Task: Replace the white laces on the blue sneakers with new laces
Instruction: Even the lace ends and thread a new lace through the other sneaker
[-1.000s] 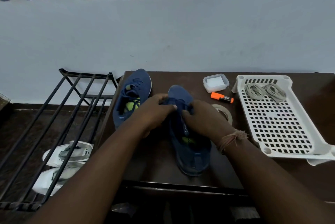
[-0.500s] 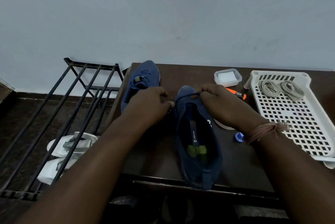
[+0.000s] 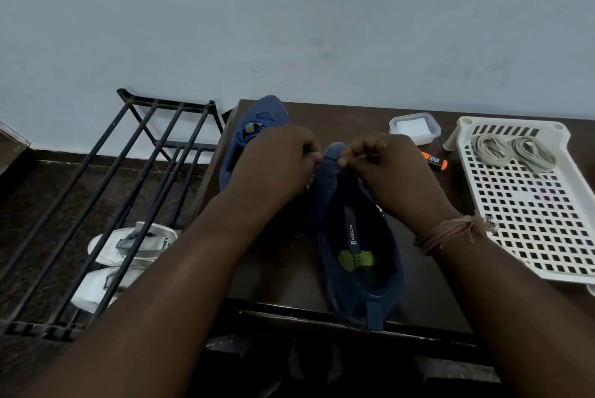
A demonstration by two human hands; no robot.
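- Two blue sneakers sit on the dark counter (image 3: 418, 236): the near sneaker (image 3: 357, 236) at centre frame, heel toward the viewer, and the far sneaker (image 3: 254, 127) up and to the left, half hidden by the left hand (image 3: 273, 162).
- Both grips are curled tight at the near sneaker's toe end. The right hand (image 3: 383, 169) seems to pinch a thin dark lace; what the left holds I cannot tell.
- Pale coiled laces (image 3: 512, 151) lie in the white perforated tray (image 3: 531, 275) at upper right, beside an orange marker (image 3: 434, 161) and a small lidded tub (image 3: 413, 127).
- Risks, as I judge them: a hard tug could drag the sneaker off the counter's near edge, where its heel already overhangs; a frayed tip could jam in an eyelet.
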